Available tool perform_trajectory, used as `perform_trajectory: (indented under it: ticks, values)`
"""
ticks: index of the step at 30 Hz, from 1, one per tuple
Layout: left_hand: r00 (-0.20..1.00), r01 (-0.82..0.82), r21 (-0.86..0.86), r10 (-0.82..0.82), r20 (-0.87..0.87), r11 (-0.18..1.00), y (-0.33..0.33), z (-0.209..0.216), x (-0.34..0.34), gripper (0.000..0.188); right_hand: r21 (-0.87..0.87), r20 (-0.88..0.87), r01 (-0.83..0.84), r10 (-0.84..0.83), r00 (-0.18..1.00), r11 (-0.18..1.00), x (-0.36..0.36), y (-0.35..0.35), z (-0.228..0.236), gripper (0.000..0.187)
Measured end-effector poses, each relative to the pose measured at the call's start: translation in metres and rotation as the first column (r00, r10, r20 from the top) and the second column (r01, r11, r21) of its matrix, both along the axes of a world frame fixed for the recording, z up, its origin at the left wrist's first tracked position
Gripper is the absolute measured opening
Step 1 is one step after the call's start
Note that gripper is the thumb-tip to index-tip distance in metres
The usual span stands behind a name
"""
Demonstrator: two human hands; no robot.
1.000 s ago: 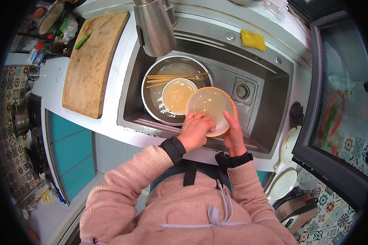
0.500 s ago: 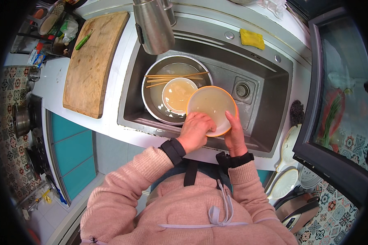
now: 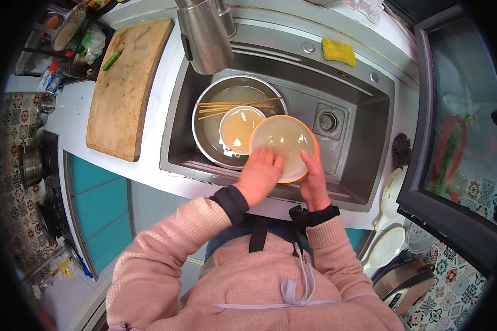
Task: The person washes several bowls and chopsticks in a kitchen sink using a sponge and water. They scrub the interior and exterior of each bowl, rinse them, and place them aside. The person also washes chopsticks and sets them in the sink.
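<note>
A white bowl with an orange rim (image 3: 282, 132) is tilted over the near side of the sink, with cloudy liquid inside. My right hand (image 3: 315, 185) grips its right side, thumb over the rim. Over the near left rim reaches my left hand (image 3: 259, 175), its fingers stretched out flat on the bowl's inside; the fingertips are partly in the liquid. Just left of it, a round steel basin (image 3: 200, 138) holds murky water. In that water sits a smaller white bowl (image 3: 241, 130) full of cloudy liquid, and several wooden chopsticks (image 3: 218, 104) lie across behind it.
The steel sink (image 3: 356, 135) has its drain (image 3: 327, 122) at right. A metal faucet (image 3: 204, 41) hangs over the basin. A wooden cutting board (image 3: 128, 91) with a green chili (image 3: 113, 58) lies left. Behind is a yellow cloth (image 3: 339, 52); an open window frame (image 3: 453, 231) juts in at right.
My left fingers have straightened out of a curl inside the orange-rimmed bowl. The bowl has tipped slightly and its liquid now ripples. My right hand keeps its grip.
</note>
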State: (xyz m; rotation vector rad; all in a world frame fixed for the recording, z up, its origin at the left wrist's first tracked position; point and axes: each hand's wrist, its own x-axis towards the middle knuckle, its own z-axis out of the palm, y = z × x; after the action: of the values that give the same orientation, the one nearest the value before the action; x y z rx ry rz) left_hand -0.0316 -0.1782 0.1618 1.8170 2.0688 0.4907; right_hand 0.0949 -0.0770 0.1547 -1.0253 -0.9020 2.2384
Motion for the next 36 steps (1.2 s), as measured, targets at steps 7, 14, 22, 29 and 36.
perform_trajectory:
  ticks: [7, 14, 22, 29, 36]
  values:
    - [0.837, -0.192, -0.054, 0.192, 0.512, 0.98, 0.015, 0.001, 0.045, 0.044, -0.042, -0.038, 0.013, -0.014, 0.999, 0.999, -0.012, -0.005, -0.002, 0.055]
    - [0.885, 0.446, 0.054, -0.432, -0.173, 0.893, -0.001, -0.009, -0.046, 0.032, -0.04, 0.022, -0.052, 0.052, 0.998, 0.998, -0.002, 0.011, -0.003, 0.054]
    - [0.975, -0.046, 0.046, 0.035, 0.218, 0.998, 0.018, -0.011, 0.027, 0.022, -0.086, 0.078, 0.129, -0.123, 0.989, 0.988, -0.014, 0.001, -0.004, 0.063]
    - [0.895, 0.429, 0.014, -0.427, 0.126, 0.903, 0.009, -0.026, -0.024, 0.035, -0.02, 0.076, 0.057, -0.055, 0.996, 0.998, -0.001, 0.005, -0.009, 0.056]
    - [0.666, 0.583, -0.112, -0.553, -0.501, 0.805, 0.031, -0.025, -0.081, 0.043, -0.086, 0.166, 0.005, 0.01, 0.986, 0.996, 0.0, 0.006, -0.002, 0.056]
